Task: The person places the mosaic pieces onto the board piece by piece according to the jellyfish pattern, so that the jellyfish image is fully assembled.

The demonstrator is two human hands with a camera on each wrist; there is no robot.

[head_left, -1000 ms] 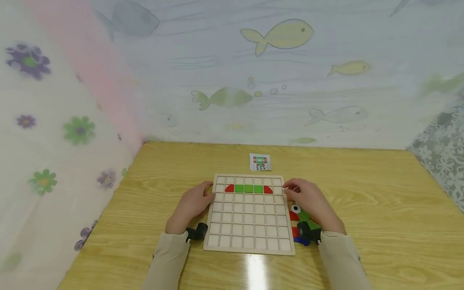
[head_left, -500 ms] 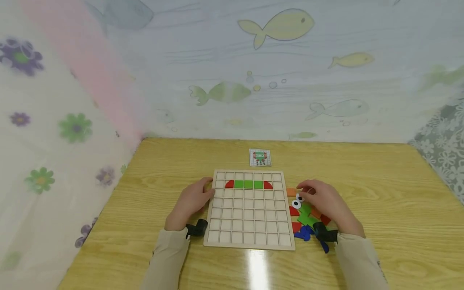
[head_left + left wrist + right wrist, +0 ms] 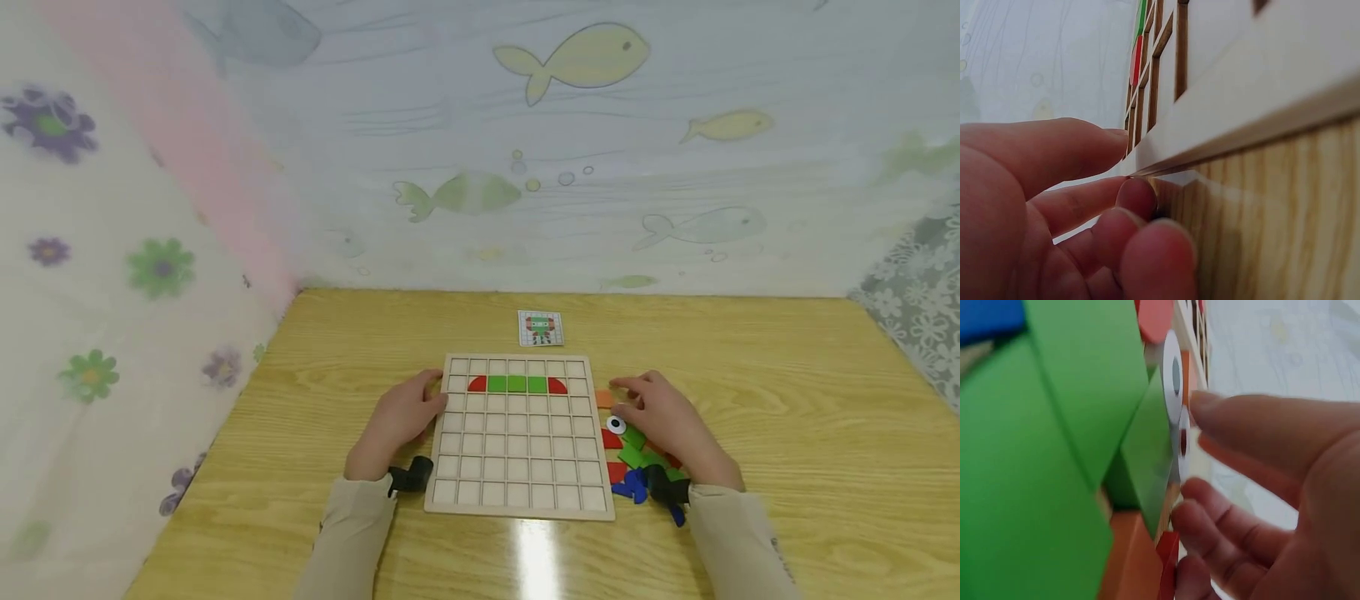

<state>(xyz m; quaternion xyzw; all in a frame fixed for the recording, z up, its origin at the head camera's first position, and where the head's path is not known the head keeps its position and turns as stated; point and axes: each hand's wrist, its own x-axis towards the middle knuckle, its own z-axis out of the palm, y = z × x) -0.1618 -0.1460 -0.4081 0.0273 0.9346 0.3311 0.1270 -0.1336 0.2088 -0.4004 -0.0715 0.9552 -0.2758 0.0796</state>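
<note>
In the head view, a wooden grid board (image 3: 495,446) lies on the table. One row near its far side holds green squares (image 3: 517,383) with a red quarter-round piece (image 3: 477,384) at the left end and another red piece (image 3: 557,386) at the right. My left hand (image 3: 396,423) rests beside the board's left edge, thumb and finger tips touching its frame. My right hand (image 3: 671,427) is over the loose pieces, thumb and fingers apart. In the right wrist view, its thumb comes close to two round eye pieces (image 3: 1172,375), with nothing gripped.
Right of the board is a heap with green pieces (image 3: 632,456), blue pieces (image 3: 636,485), red pieces (image 3: 612,439) and an orange piece (image 3: 603,399). A small picture card (image 3: 540,328) lies beyond the board. A fish-patterned cloth (image 3: 465,242) closes the table's far side.
My right hand has left the board's right edge and moved right over the heap, then slightly back left. My left hand stays at the board's left edge.
</note>
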